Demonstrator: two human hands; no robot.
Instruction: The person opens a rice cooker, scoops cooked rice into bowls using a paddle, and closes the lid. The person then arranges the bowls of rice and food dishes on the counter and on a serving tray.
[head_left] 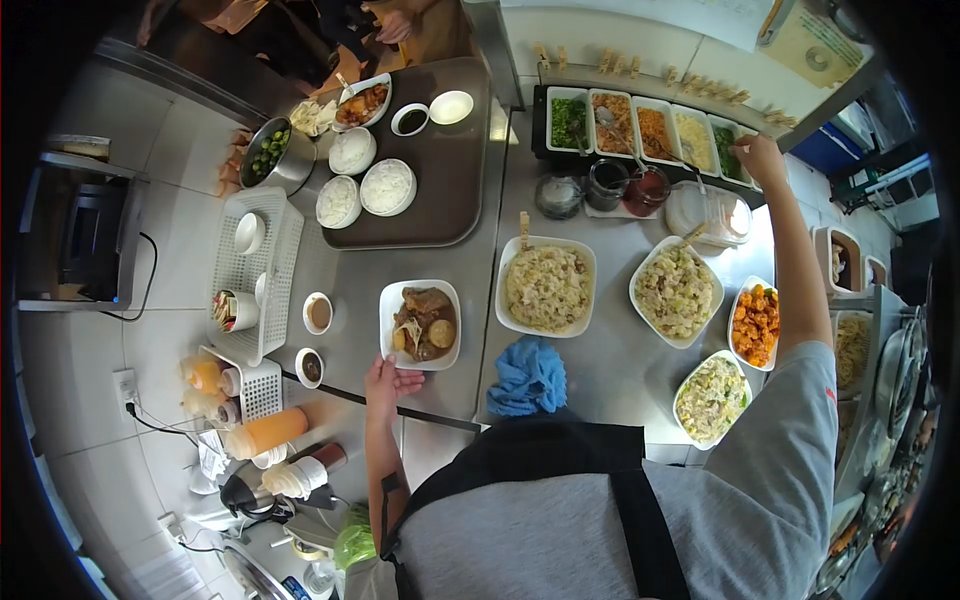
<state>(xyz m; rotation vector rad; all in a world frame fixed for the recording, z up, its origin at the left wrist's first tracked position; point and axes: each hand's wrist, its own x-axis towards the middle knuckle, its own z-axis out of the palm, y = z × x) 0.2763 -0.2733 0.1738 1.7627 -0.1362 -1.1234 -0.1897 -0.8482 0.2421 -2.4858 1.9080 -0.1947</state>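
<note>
A square white bowl (pixel 421 325) holds brown stew with meat pieces, a round pale piece and pale shreds. My left hand (pixel 393 384) lies at its near rim, fingers stretched out and the thumb close to the edge. Far to the right, my right hand (pixel 758 161) reaches to the end of a row of topping containers, by the chopped green herbs (pixel 726 152). Its fingers are curled together; what they hold, if anything, is too small to make out. Two bowls of fried rice (pixel 547 287) with wooden clothespins on their rims stand between my arms.
A brown tray (pixel 450 200) carries rice bowls and a dish. Orange chunks (pixel 755 325) and another rice bowl (pixel 713 399) sit under my right arm. A blue cloth (pixel 528 376) lies near my body. Jars (pixel 607 184) stand before the toppings; sauce cups (pixel 318 313) are left.
</note>
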